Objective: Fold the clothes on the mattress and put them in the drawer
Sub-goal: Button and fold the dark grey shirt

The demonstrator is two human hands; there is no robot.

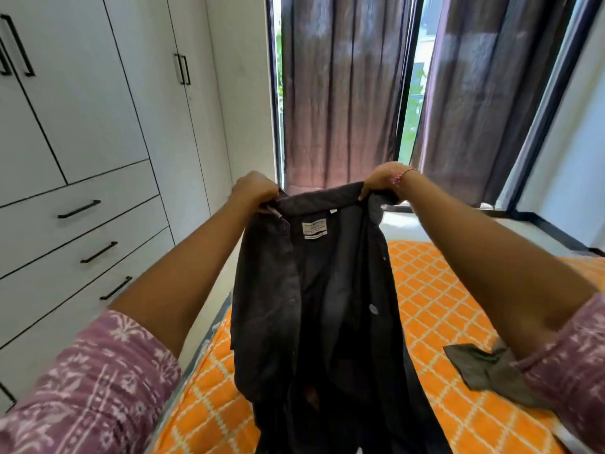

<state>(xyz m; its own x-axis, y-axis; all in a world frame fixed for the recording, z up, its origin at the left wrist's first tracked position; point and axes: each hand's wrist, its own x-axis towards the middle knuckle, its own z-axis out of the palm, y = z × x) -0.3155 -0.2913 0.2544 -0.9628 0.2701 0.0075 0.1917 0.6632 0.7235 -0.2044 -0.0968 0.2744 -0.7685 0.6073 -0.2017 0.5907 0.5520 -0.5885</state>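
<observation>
So barely started: left hand and right hand pinch the unfolded dark button-up shirt by its shoulders above the orange mattress, drawers shut.

Single view only — head-worn wide-angle camera, looking forward and somewhat down from the person's eye level. Both forearms run in from the lower corners toward frame centre, so the hands and the dark shirt they lift sit close to the lens. Mattress fills the lower right; wardrobe drawers occupy the left; curtains at upper centre face the camera. Edges bow — straight lines curve outward. No second view to overlap.
</observation>
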